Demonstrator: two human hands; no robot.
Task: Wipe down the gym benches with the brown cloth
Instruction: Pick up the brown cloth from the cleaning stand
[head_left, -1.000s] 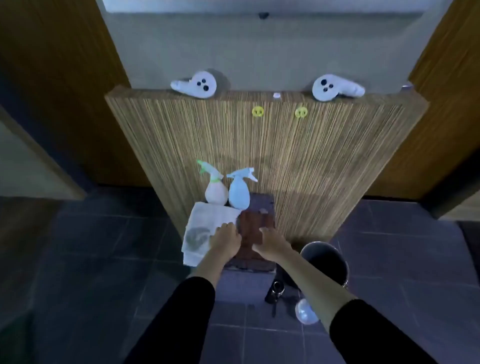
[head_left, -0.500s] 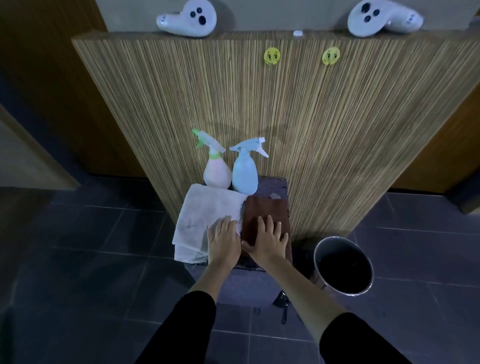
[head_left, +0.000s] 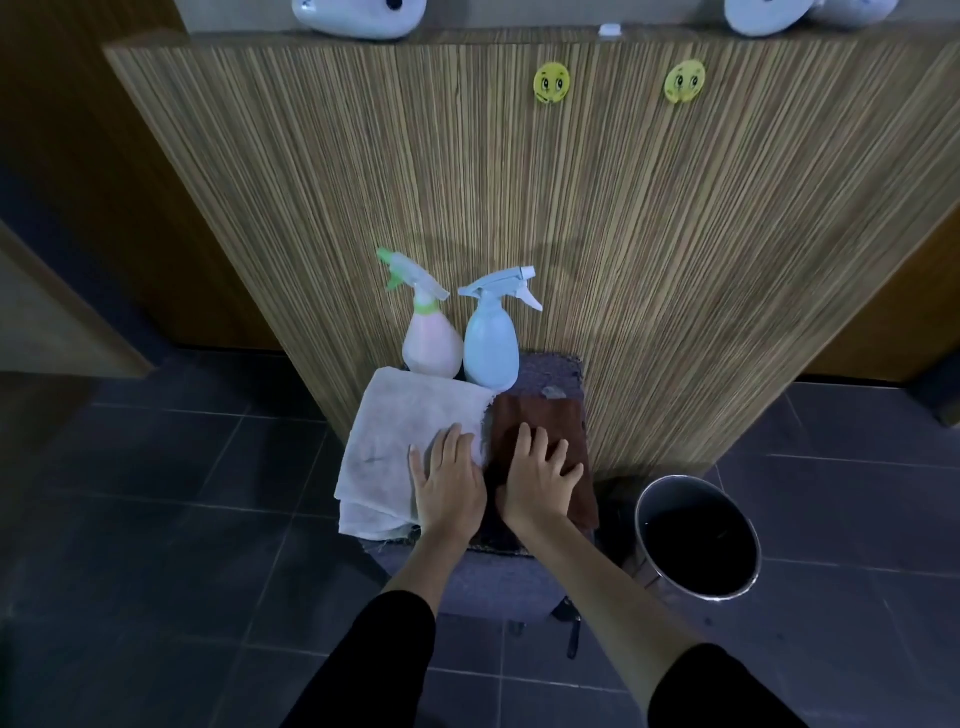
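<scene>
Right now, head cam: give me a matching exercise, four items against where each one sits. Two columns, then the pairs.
1 brown cloth
2 white cloth
3 metal bucket
4 pink spray bottle

A on the floor tiles
B under the right hand
C upright beside the blue spray bottle
D under the left hand

Pairs: 1-B, 2-D, 3-A, 4-C.

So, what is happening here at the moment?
The person's left hand lies flat on the white cloth, the right hand flat on the brown cloth beside it, both on a small grey stool; neither cloth is gripped. A pink spray bottle and a blue spray bottle stand behind the cloths, and a metal bucket stands on the floor nearby.
</scene>
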